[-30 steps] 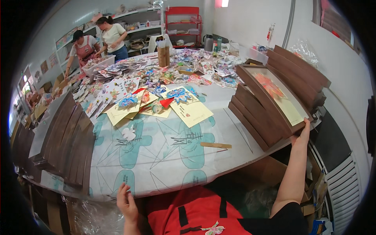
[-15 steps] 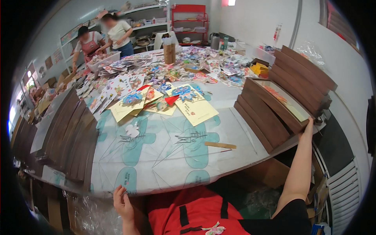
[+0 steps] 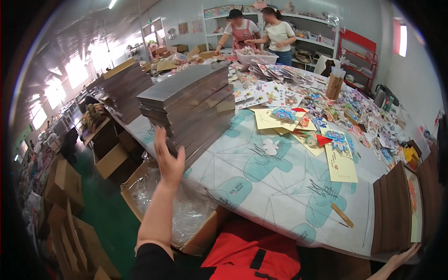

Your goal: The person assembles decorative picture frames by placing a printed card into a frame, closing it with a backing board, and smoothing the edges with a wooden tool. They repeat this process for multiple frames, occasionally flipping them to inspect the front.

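My left hand (image 3: 169, 157) is raised at the left side of the table, its fingers spread and nothing in them. It is beside a tall stack of dark brown boxes (image 3: 193, 109) with a shiny grey top; whether the fingertips touch the stack I cannot tell. At the right, my right hand (image 3: 402, 259) rests against the near end of a lidless brown box (image 3: 414, 228), fingers stretched out. Inside that box is a cream lining with an orange-red piece (image 3: 412, 196). More brown boxes (image 3: 387, 210) stand beside it.
Cream cards (image 3: 342, 163) with blue and red paper flowers, a white cutout (image 3: 270, 148) and a wooden stick (image 3: 342, 215) lie on the covered table (image 3: 280, 186). Colourful cutouts are heaped behind. A carton (image 3: 205, 233) of clear plastic stands below. Two people (image 3: 282, 39) work across the table.
The view has swung left. My left hand has risen from the table's front edge to beside the left box stack, fingers spreading. My right hand stays at the lidless box's near end.
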A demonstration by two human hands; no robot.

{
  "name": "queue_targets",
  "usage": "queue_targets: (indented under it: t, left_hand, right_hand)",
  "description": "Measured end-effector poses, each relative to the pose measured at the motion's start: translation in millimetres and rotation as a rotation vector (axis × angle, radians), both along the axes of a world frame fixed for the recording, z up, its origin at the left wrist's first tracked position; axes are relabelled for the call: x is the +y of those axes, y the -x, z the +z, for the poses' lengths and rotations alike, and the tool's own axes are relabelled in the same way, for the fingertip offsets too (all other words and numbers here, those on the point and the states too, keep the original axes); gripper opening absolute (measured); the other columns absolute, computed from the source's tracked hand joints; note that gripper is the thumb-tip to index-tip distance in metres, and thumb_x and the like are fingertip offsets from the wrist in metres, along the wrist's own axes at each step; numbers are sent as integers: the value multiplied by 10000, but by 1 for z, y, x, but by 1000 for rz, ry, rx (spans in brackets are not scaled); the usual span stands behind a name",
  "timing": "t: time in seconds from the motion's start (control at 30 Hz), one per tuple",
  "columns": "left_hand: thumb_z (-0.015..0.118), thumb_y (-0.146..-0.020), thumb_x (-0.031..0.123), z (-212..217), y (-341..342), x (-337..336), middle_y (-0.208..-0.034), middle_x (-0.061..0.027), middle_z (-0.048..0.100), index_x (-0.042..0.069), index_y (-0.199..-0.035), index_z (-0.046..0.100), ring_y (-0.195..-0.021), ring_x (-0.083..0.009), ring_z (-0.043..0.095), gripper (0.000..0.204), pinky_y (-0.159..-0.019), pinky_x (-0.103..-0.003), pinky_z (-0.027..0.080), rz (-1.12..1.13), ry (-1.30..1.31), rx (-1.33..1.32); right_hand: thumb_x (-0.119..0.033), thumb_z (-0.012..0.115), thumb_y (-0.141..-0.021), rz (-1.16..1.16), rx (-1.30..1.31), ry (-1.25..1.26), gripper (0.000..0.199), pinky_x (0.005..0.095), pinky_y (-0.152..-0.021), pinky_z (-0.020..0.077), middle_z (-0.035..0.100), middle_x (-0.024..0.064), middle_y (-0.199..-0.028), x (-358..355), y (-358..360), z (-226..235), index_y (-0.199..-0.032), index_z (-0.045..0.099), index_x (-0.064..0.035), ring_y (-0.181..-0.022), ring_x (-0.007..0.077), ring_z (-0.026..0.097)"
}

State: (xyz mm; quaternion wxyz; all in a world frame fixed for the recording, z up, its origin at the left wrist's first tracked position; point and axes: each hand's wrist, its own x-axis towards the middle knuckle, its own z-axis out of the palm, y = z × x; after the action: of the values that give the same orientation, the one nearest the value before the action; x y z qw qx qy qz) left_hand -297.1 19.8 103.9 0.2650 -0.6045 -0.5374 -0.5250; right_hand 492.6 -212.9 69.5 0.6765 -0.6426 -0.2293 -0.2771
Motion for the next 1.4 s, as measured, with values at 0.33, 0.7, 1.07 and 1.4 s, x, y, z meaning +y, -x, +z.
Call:
queue_targets:
  t: [0.33,0.7,1.07,1.4]
  left_hand:
    - [701,-735,65,64,55,102,-1411,-162,355,55,-1387,306,-1359,-375,270,762,-1119,-432,256,236,179,186]
    - [766,-597,28,102,14,101,-1049,-93,545,82,-1085,523,-1065,-299,509,548,-997,-429,368,174,117,485]
    - [699,-595,-28,144,-91,12,-938,-94,607,89,-1039,581,-896,-292,577,474,-870,-401,406,-95,-275,648]
    - [760,-735,164,83,-136,-24,-971,-138,571,32,-1063,519,-904,-307,577,428,-806,-405,457,-664,-206,474]
  right_hand:
    - [-359,459,-979,-27,37,-52,495,385,-1107,252,344,155,-1449,30,-38,-21,-1363,441,-48,-1354,285,318]
    - [-65,433,-982,130,-173,46,420,363,-1055,308,360,121,-1461,20,161,1,-1386,352,17,-1254,239,421]
    - [39,527,-803,459,-126,576,266,389,-1033,346,531,173,-1268,20,201,-49,-1067,557,15,-1206,324,473]
    - [-108,628,-785,458,-296,854,328,457,-957,375,583,138,-1152,120,209,-103,-1099,591,-20,-1124,334,496]
